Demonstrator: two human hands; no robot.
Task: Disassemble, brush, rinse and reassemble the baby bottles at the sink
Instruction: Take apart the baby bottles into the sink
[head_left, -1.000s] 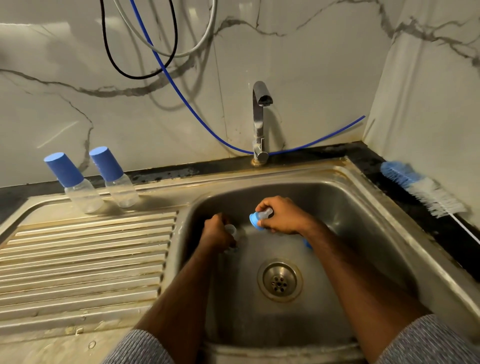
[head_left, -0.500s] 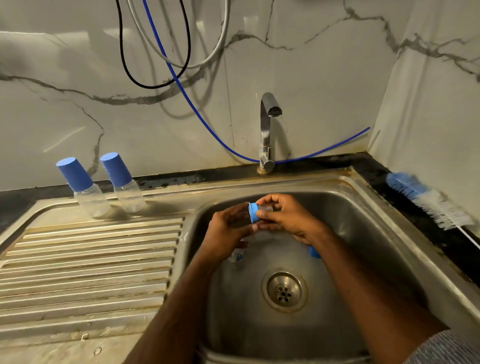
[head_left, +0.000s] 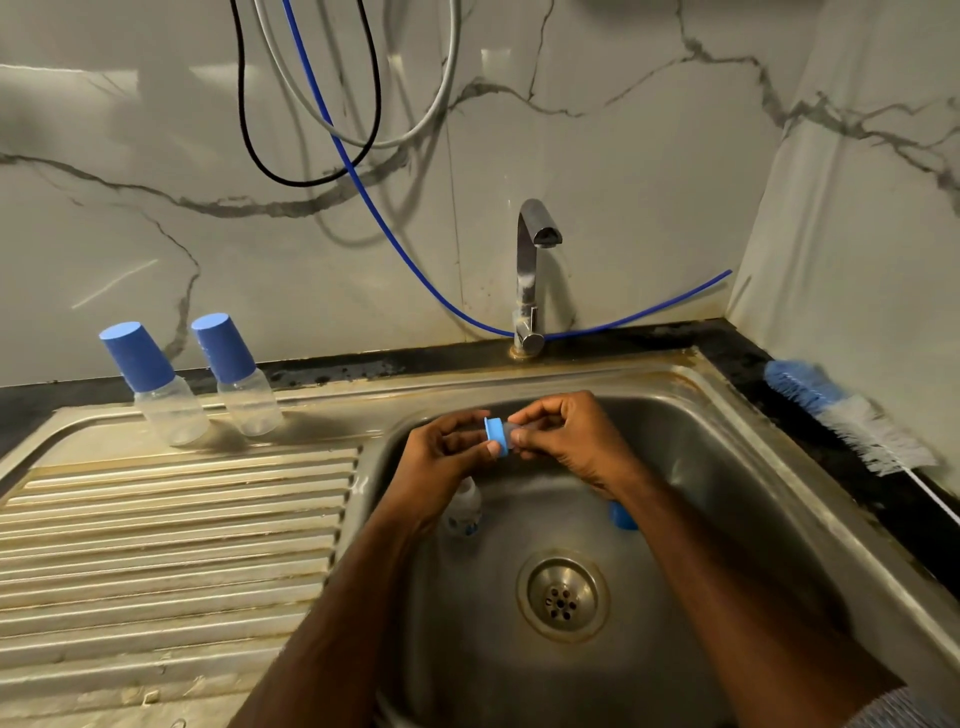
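Over the sink basin (head_left: 727, 467), both my hands hold one small piece: a blue screw ring (head_left: 496, 434) with a clear teat (head_left: 518, 431) in it. My left hand (head_left: 447, 457) pinches the ring's rim. My right hand (head_left: 566, 441) pinches the teat end. Below my hands, a clear bottle body (head_left: 465, 506) lies in the basin. A blue cap (head_left: 622, 515) shows partly behind my right wrist. Two capped baby bottles (head_left: 156, 384) (head_left: 236, 376) stand at the back of the drainboard.
A bottle brush (head_left: 852, 415) with blue and white bristles lies on the dark counter at the right. The tap (head_left: 532, 270) stands behind the basin, with no water running. The drain (head_left: 562, 597) is in the basin floor. Hoses hang on the marble wall.
My left hand let go of the bottle body in the basin and rose to join my right hand on the blue ring. The ring and teat were lifted higher above the basin.
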